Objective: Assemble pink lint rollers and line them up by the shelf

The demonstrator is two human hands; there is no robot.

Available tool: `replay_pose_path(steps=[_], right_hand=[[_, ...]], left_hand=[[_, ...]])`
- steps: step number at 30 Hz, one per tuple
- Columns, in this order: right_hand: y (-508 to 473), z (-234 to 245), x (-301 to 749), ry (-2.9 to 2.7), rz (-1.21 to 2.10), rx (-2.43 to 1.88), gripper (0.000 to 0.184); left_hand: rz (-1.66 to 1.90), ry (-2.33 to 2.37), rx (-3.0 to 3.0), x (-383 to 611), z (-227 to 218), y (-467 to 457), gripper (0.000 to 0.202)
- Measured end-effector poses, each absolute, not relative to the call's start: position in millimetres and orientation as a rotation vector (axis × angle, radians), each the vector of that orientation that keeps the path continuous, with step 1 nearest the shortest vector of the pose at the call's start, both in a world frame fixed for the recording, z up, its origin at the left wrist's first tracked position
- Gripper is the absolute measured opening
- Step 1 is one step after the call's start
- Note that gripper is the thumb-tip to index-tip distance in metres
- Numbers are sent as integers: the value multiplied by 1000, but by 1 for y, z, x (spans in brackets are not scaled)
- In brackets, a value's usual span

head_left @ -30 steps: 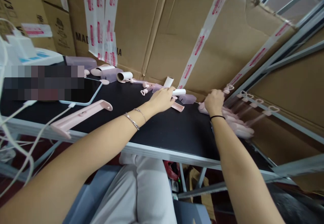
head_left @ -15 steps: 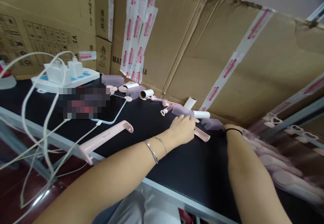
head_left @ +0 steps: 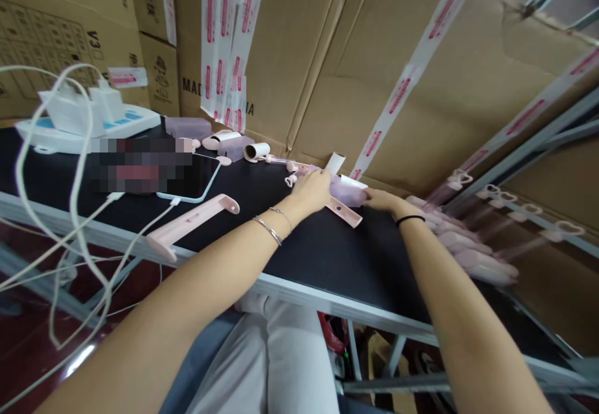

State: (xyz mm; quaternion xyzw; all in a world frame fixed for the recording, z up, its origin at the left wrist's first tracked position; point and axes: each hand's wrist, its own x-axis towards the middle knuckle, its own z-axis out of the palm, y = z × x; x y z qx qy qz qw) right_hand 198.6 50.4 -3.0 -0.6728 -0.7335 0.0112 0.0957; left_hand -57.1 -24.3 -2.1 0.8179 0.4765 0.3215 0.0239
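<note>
My left hand (head_left: 312, 190) is curled over the cluster of small parts near the back of the black table; its fingertips and whatever they hold are hidden. A pink plastic strip (head_left: 349, 213) with a hole lies beside its fingers. My right hand (head_left: 382, 200) is closed at the right end of a translucent lilac plastic cover (head_left: 352, 197), its fingers slightly blurred. A white tube (head_left: 353, 183) lies along this cover. Another white tube (head_left: 336, 163) stands tilted behind my left hand. A small pink heart-ended piece (head_left: 291, 180) is left of that hand.
A long pink holder (head_left: 194, 223) lies at the table's front edge. Further left are a tablet (head_left: 199, 177), charging cables and a power strip (head_left: 135, 120). Pink bottle-like pieces (head_left: 477, 258) are lined up at right, beside a metal rail. Cardboard (head_left: 290, 58) walls the back.
My right hand has moved left, closer to my left hand, and the lilac cover has shifted left with it. My left hand remains over the parts. The view has tilted and shifted right.
</note>
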Motion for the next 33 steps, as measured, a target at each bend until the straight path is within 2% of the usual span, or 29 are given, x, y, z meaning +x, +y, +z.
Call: replay_pose_path(steps=[3,5,7,9,11,12,14,18,22,24,28,30,33], right_hand=[[31,1,171,-2380,422,-1808,36],[25,5,157,-2448,565,-1699,39],[27,7,151,-2415,341,-1725,36],[35,5,152,-2284,-84,-1813,37],[46,-2,157,-2168,-367,-1899,45],[51,-7,160,-2151,-401,-1957,51],[59,-16,166,-2146,-339,-2073,58],[67,-25,172,-2017,-223,-2253,56],[63,-14,184,-2072,-20,-2256,56],[52,-4,188,-2045,8,-2193,56],[16,21,175,-2073,122,-1684,50],[-2,30,162,-2130,240,-1449,49],[-16,34,151,-2015,147,-1424,46]], left_hand=[[940,1473,2610,-64,-6,-17,39],[823,1433,2698,-66,-11,-13,39],[750,1419,2740,-66,-16,-10,38],[710,1423,2784,-64,-19,-11,38],[697,1475,2812,-61,-19,-14,38],[696,1522,2813,-60,-19,-15,38],[689,1628,2797,-59,-17,-18,36],[663,1875,2692,-60,-12,-18,36],[608,2152,2539,-64,-8,-14,39],[714,2192,2510,-66,-5,-12,36],[1049,1587,2605,-63,2,-13,43],[1036,1323,2582,-60,3,-16,50],[865,1299,2658,-53,3,-20,48]])
